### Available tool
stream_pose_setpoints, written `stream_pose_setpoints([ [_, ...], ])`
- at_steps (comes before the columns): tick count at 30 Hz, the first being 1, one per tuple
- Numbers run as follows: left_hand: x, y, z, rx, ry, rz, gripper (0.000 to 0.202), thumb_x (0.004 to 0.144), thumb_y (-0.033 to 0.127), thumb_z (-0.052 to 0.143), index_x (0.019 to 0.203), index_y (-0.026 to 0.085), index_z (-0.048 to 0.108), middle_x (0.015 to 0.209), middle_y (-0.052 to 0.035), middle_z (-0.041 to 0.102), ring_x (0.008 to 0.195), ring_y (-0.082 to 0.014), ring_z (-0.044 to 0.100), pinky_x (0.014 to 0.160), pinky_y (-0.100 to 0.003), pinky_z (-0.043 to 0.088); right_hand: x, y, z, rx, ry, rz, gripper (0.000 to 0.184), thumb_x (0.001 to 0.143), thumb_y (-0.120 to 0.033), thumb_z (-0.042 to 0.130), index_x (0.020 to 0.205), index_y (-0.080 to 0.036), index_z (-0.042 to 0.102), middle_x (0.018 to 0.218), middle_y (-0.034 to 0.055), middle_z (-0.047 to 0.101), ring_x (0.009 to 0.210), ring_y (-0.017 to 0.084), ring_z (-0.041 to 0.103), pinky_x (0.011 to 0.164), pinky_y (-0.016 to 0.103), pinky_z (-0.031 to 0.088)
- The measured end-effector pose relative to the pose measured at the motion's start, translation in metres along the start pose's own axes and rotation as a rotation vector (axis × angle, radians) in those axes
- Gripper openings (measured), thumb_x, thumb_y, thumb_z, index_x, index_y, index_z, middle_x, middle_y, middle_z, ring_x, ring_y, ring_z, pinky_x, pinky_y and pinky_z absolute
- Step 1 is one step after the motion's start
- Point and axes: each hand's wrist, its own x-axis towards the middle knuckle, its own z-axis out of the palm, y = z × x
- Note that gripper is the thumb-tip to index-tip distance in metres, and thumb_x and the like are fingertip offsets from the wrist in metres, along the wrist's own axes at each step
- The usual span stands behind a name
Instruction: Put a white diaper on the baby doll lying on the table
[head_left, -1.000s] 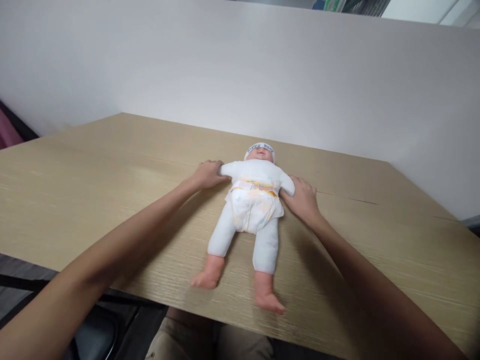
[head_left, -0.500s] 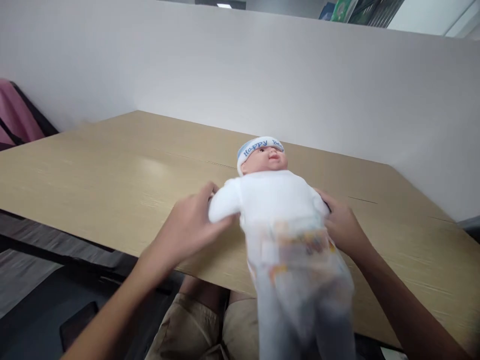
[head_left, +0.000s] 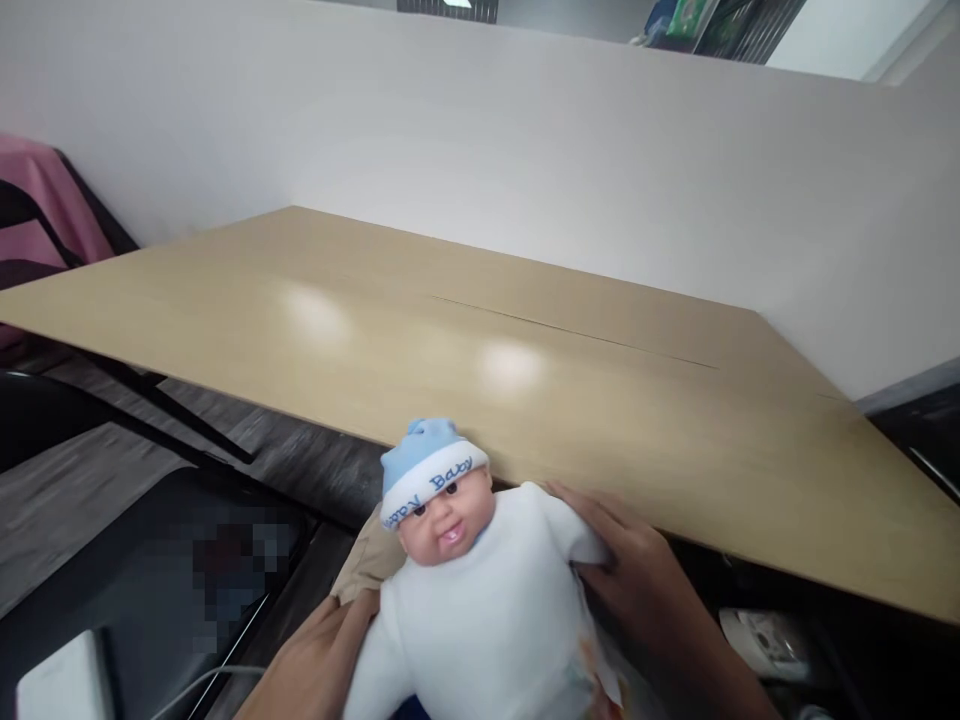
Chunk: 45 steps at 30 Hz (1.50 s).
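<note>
A baby doll (head_left: 487, 620) in a white long-sleeved top leans face up over my lap, below the table's front edge. Its light blue hat (head_left: 424, 465) has a white brim with blue lettering. My left hand (head_left: 326, 645) is closed at the doll's sleeve on the left of the view, its fingertips partly hidden. On the other side, my right hand (head_left: 634, 565) grips the doll's upper arm, thumb below and fingers over the sleeve. A bit of a patterned diaper (head_left: 592, 675) shows at the bottom; the doll's legs are out of view.
A long wooden table (head_left: 390, 350) stretches ahead against a white partition (head_left: 525, 160). At left are a black chair seat (head_left: 135, 570) with a white box-like object (head_left: 67, 675) and a cable on it, and pink cloth (head_left: 49, 190) beyond. A white cylindrical object (head_left: 765, 640) lies under the table at right.
The doll has come down and toward me, off from over the table to my lap, and its head now tilts left. Both hands moved with it, still holding it.
</note>
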Motion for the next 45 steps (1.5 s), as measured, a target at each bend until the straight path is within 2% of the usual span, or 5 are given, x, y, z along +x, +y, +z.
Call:
stream_pose_setpoints([
  [12,-0.032,-0.017,0.023,0.076,-0.178,-0.237,0.049,0.104,0.057,0.057,0.139,0.023,0.062,0.112,-0.0127,0.081,0.102,-0.0372,0.077,0.091,-0.047,0.057,-0.002,0.035,0.104,-0.006,-0.117,0.018,0.046,0.096,-0.023,0.066,0.142,-0.026,0.073,0.14,0.0095,0.075,0.131,0.03,0.065,0.116,0.048,0.046],
  [20,-0.026,0.021,-0.01,0.154,0.092,-0.022,0.067,0.106,0.058,0.065,0.165,0.03,0.049,0.161,-0.0154,0.06,0.144,-0.0397,0.061,0.119,-0.055,0.051,-0.057,0.022,0.078,0.288,-0.115,0.115,0.033,0.103,-0.049,0.07,0.123,-0.025,0.08,0.125,0.0089,0.08,0.119,0.03,0.073,0.108,0.045,0.056],
  [27,0.062,0.065,0.019,-0.132,-0.205,0.441,0.044,0.111,0.046,0.063,0.152,0.029,0.06,0.148,-0.0115,0.067,0.136,-0.0319,0.061,0.117,-0.048,0.047,-0.06,0.012,0.084,0.251,-0.055,0.154,0.028,0.106,-0.044,0.064,0.101,-0.026,0.085,0.103,0.0055,0.084,0.098,0.028,0.078,0.093,0.041,0.058],
  [36,0.075,0.057,0.029,-0.163,-0.227,0.476,0.022,0.11,0.046,0.065,0.114,0.025,0.07,0.123,-0.0055,0.072,0.116,-0.0262,0.061,0.103,-0.041,0.041,-0.05,0.051,0.104,0.211,0.119,0.24,0.031,0.103,-0.048,0.06,0.096,-0.023,0.077,0.101,0.0105,0.084,0.093,0.03,0.078,0.092,0.043,0.059],
  [45,0.076,0.062,0.033,-0.151,-0.23,0.483,0.025,0.112,0.045,0.063,0.129,0.029,0.071,0.127,-0.0063,0.069,0.117,-0.0262,0.058,0.105,-0.042,0.041,-0.036,0.049,0.108,0.282,0.107,0.148,0.038,0.106,-0.046,0.063,0.135,-0.023,0.072,0.119,0.0101,0.082,0.11,0.027,0.078,0.101,0.042,0.06],
])
